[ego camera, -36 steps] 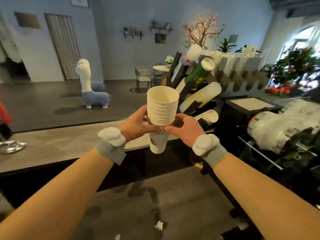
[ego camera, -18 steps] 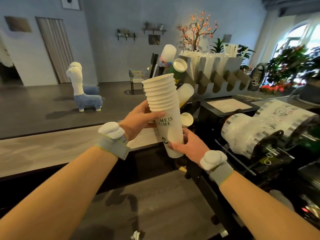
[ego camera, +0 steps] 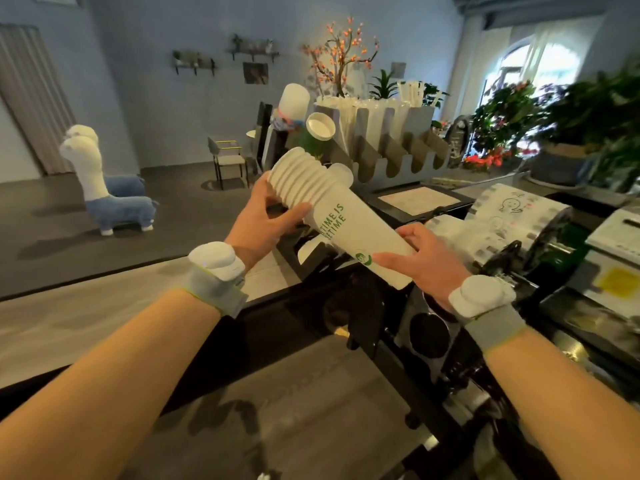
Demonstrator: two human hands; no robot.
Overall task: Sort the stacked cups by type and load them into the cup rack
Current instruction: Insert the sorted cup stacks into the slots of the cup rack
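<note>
Tipped over since half a second ago, the stack of paper cups [ego camera: 332,220] now lies nearly on its side, rims pointing up and to the left, base down and to the right, where before it stood close to upright. Both hands have shifted with it.

At far left, two plush alpacas [ego camera: 104,188] stand on the dark floor beyond the counter [ego camera: 86,306]. Moving right, the left hand [ego camera: 263,220] is closed around the ribbed band of nested rims, thumb on the near side and fingers wrapped behind. A white sensor on a grey strap sits on that wrist [ego camera: 216,271]. The stack is held in the air between the hands, above the counter's dark edge, its outer cup printed with green lettering. Behind its upper end stands the cup rack [ego camera: 391,147], a grey holder with slanted slots; a green cup stack [ego camera: 317,133] with a white mouth and a taller white cup stack [ego camera: 294,98] already lean there, just beyond the held rims.

Further right, the right hand [ego camera: 426,261] cradles the base of the stack, thumb along the near side by the green logo and fingers curled under. Past it lies a roll of printed sealing film [ego camera: 512,220] on a black machine, with leafy plants [ego camera: 554,112] at the far right by the window.
</note>
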